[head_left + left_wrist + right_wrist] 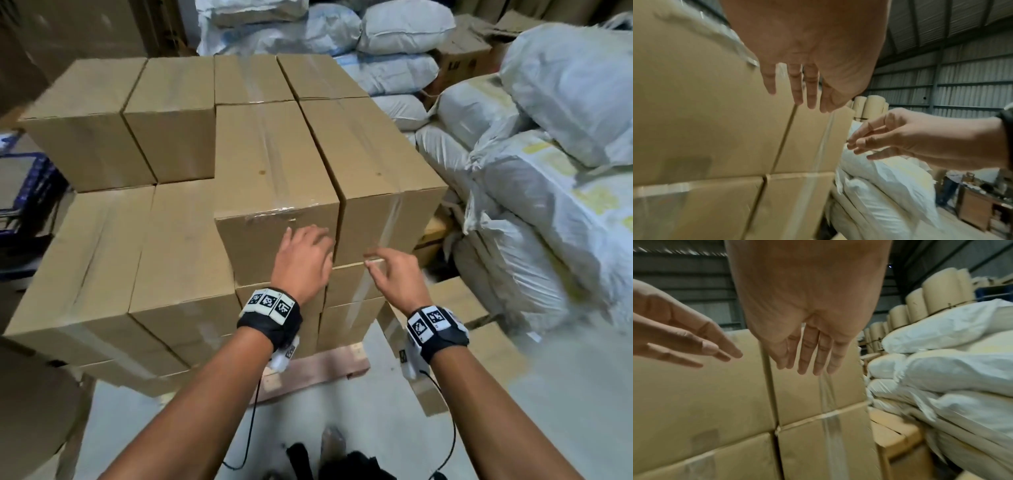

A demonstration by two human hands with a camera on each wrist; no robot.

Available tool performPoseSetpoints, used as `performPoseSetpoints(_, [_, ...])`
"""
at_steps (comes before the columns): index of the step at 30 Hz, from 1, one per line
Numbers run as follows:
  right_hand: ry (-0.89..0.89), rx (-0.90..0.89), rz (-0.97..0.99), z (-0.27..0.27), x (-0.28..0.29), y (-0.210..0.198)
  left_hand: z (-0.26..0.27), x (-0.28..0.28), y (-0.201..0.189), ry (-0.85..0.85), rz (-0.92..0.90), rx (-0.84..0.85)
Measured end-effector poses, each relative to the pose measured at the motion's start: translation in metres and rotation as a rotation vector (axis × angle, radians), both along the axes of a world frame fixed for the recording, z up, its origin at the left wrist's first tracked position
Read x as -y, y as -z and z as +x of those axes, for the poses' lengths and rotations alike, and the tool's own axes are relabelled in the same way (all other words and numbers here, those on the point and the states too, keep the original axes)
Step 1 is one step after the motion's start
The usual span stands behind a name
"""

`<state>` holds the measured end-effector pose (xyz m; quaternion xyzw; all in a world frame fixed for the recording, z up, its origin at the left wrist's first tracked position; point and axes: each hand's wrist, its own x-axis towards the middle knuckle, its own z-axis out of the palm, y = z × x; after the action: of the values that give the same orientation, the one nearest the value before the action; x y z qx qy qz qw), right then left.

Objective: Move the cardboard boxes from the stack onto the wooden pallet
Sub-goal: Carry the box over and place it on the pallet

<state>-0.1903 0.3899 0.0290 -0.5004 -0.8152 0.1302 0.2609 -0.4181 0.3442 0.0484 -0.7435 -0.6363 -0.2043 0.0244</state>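
Brown taped cardboard boxes stand stacked in several layers on a wooden pallet (318,368). My left hand (305,253) is open, fingers spread, right at the front face of the tall near box (274,164); whether it touches is unclear. My right hand (390,274) is open in front of the neighbouring right box (370,161), fingers stretched forward, holding nothing. In the left wrist view the left hand (801,78) hovers by the box face (705,113), with the right hand (890,138) beside it. The right wrist view shows the right hand (809,345) before the taped box (818,394).
White woven sacks (548,171) are heaped close on the right of the stack. Flattened cardboard (472,329) lies on the grey floor by the pallet corner. Blue crates (30,185) sit at the left. Large paper rolls (937,293) stand behind the sacks.
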Motion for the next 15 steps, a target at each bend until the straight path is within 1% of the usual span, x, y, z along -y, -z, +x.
performPoseSetpoints(2, [0.087, 0.013, -0.121, 0.031, 0.017, 0.033, 0.030, 0.013, 0.029, 0.059, -0.087, 0.027])
performPoseSetpoints(6, [0.242, 0.037, -0.395, 0.093, 0.058, 0.098, 0.087, 0.032, 0.096, 0.127, -0.425, 0.176])
performPoseSetpoints(9, [0.356, 0.043, -0.590, 0.148, 0.089, 0.149, 0.135, 0.040, 0.142, 0.200, -0.661, 0.203])
performPoseSetpoints(11, [0.430, 0.021, -0.673, 0.186, 0.108, 0.179, 0.167, 0.043, 0.165, 0.223, -0.783, 0.210])
performPoseSetpoints(15, [0.573, -0.029, -0.758, 0.252, 0.141, 0.206, 0.230, 0.044, 0.201, 0.271, -0.967, 0.218])
